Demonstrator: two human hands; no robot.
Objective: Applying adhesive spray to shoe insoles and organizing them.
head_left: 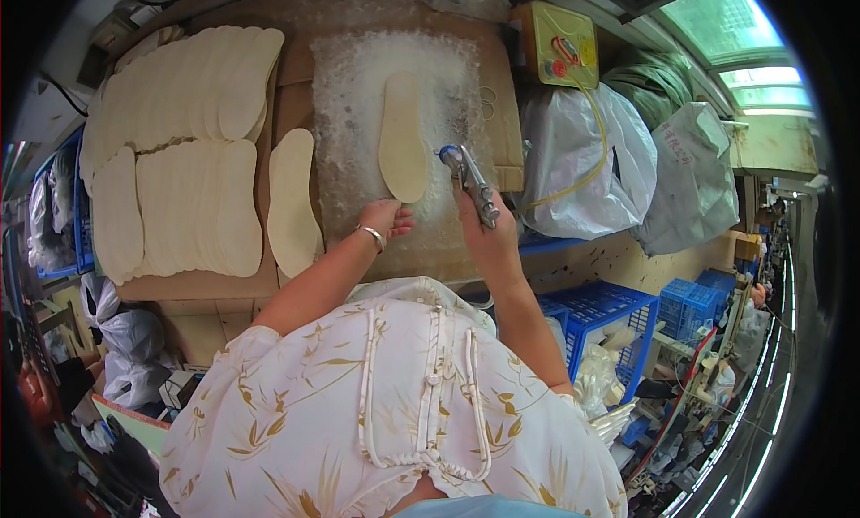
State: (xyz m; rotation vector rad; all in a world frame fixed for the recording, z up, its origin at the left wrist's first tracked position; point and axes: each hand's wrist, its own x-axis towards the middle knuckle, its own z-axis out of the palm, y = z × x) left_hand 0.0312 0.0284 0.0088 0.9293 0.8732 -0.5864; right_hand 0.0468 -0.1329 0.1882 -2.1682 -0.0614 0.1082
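Observation:
A cream insole (402,135) lies lengthwise on a white, crusted spray board (349,97) in the middle of the bench. My left hand (386,218), a bracelet on its wrist, rests at the insole's near end, fingertips touching it. My right hand (484,224) grips a metal spray gun (469,182) whose nozzle points toward the insole's right edge. Another single insole (292,200) lies just left of the board.
Overlapping rows of cream insoles (175,151) cover the cardboard bench top (296,88) at left. A yellow box with red knobs (555,45) and a yellow hose stand at the back right, beside plastic bags (573,151). Blue crates (605,316) sit lower right.

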